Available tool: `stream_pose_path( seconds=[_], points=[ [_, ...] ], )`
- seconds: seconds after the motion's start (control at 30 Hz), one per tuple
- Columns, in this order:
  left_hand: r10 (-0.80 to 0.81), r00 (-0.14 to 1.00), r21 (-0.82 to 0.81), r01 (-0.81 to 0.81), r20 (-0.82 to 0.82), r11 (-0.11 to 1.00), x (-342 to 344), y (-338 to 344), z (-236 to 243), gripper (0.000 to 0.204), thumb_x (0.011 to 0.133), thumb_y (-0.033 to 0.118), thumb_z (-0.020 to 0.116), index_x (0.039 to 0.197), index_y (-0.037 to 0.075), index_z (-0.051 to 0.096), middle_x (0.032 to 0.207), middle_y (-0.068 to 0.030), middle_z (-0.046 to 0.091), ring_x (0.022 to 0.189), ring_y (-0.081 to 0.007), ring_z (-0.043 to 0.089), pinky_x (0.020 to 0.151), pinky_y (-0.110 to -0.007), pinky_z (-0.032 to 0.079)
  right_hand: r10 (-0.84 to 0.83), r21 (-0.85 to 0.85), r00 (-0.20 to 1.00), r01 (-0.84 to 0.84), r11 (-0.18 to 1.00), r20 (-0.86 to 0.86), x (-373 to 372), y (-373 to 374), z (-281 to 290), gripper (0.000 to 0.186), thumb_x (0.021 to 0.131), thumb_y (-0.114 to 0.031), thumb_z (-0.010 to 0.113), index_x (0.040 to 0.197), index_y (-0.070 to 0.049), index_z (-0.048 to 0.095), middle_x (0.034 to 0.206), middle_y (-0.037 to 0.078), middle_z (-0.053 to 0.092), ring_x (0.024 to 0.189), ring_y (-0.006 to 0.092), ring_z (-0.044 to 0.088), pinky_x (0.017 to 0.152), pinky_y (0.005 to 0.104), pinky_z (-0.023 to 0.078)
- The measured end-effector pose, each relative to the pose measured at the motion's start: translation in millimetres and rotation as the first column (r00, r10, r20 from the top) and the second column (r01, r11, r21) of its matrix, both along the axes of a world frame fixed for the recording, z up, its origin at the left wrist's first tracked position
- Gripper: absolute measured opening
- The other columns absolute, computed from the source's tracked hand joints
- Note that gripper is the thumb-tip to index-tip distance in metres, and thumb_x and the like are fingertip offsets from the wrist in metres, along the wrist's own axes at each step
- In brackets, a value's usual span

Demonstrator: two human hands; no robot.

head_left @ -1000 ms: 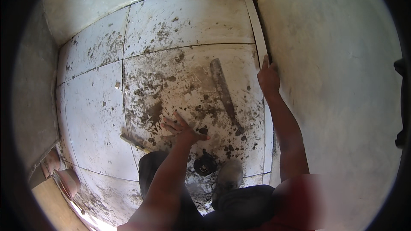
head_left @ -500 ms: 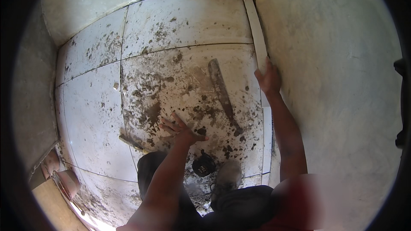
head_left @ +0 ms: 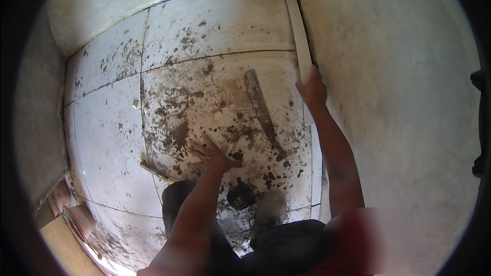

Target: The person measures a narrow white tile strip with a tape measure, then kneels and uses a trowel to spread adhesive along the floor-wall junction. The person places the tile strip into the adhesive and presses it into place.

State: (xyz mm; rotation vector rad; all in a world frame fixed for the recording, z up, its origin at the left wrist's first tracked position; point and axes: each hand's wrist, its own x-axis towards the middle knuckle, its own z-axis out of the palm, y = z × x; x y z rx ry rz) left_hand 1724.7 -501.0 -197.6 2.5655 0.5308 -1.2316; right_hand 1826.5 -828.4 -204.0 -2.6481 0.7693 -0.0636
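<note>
My left hand (head_left: 210,157) is spread out and pressed on the dirty white floor tile (head_left: 174,79), holding nothing. My right hand (head_left: 313,90), at the foot of the right wall, is closed round the near part of a long narrow tile strip (head_left: 298,30). This strip runs along the wall toward the far corner, with a dark gap between them. A second strip (head_left: 316,166) lies nearer me, in line with it. Between my hands lies a machete-like blade (head_left: 260,105) caked with dirt. A round black tape measure (head_left: 240,196) sits near my shoe (head_left: 271,207).
Bare plastered walls (head_left: 388,112) close in the right and far sides. Crumbs of dry mortar (head_left: 179,135) are scattered over the tiles. A stick-like tool (head_left: 155,169) lies by my left knee. Reddish-brown pieces (head_left: 82,217) stand at the lower left edge.
My right hand has shifted slightly left with the long tile strip, and the gap beside the wall looks wider. My left hand stays on the floor. The view has moved a little.
</note>
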Motion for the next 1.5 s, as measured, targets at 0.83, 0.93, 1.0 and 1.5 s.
stream_pose_path(
  seconds=[0.83,0.93,1.0,1.5],
  points=[
    [-0.073,0.995,0.013,0.074,-0.071,0.997,0,1,-6,0.164,0.044,0.060,0.090,0.145,0.013,-0.030,0.142,-0.0301,-0.042,0.129,-0.0485,-0.041,0.097,-0.080,-0.002,-0.089,-0.033,0.989,0.093,0.995,0.116,-15,-9,-39,0.070,0.075,-0.040,0.070,0.131,-0.005,0.049,0.121,0.021,0.057,0.114,0.0359,0.055,0.097,0.0440,0.045],
    [-0.068,0.995,0.012,0.069,-0.068,0.998,0,1,-5,0.164,0.043,0.060,0.090,0.145,0.012,-0.030,0.141,-0.0306,-0.042,0.129,-0.0489,-0.041,0.097,-0.079,-0.003,-0.084,-0.023,0.988,0.088,0.996,0.131,-14,-11,-44,0.070,0.076,-0.041,0.070,0.131,-0.005,0.048,0.120,0.022,0.057,0.115,0.0365,0.055,0.098,0.0443,0.044],
    [-0.039,0.998,0.024,0.040,-0.052,0.999,1,-1,-1,0.164,0.043,0.060,0.090,0.145,0.012,-0.029,0.141,-0.0311,-0.042,0.129,-0.0491,-0.041,0.097,-0.079,-0.003,-0.094,-0.033,0.987,0.100,0.994,0.132,-12,-11,-45,0.070,0.076,-0.041,0.070,0.131,-0.005,0.048,0.120,0.022,0.057,0.114,0.0370,0.055,0.097,0.0446,0.045],
    [-0.026,0.998,-0.003,0.025,-0.050,1.000,1,-2,1,0.165,0.043,0.060,0.091,0.144,0.012,-0.031,0.141,-0.0323,-0.041,0.130,-0.0494,-0.040,0.097,-0.080,-0.002,-0.135,-0.062,0.988,0.140,0.988,0.081,-10,0,-31,0.068,0.077,-0.041,0.070,0.132,-0.006,0.048,0.122,0.018,0.056,0.108,0.0365,0.059,0.091,0.0453,0.049]
  ],
)
